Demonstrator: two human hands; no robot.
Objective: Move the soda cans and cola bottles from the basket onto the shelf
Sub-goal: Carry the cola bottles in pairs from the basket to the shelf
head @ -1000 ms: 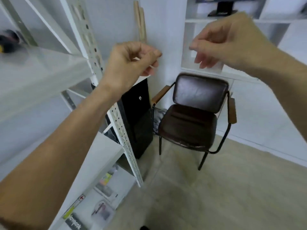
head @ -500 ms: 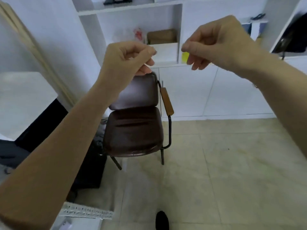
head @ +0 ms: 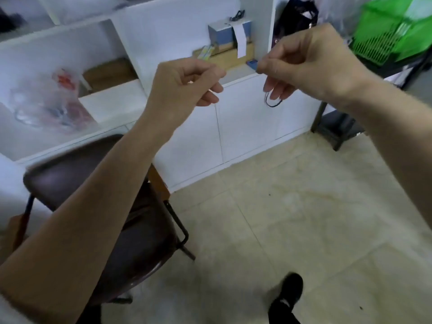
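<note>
Both my hands are raised in front of me and hold nothing. My left hand has loosely curled fingers with the thumb resting against the index finger. My right hand is held the same way, its lower fingers hanging loose. A green plastic basket stands at the top right on a dark rack, beyond my right hand. Its contents are hidden from here. No cans or bottles show, and the metal shelf is out of view.
A brown padded chair stands at the lower left under my left forearm. A white wall cabinet with open compartments holds boxes, a black bag and a plastic bag. The tiled floor spreads ahead, with my black shoe on it.
My view has swung right, away from the metal shelf, past the chair, and the green basket has come into sight. Both hands have kept the same raised pose.
</note>
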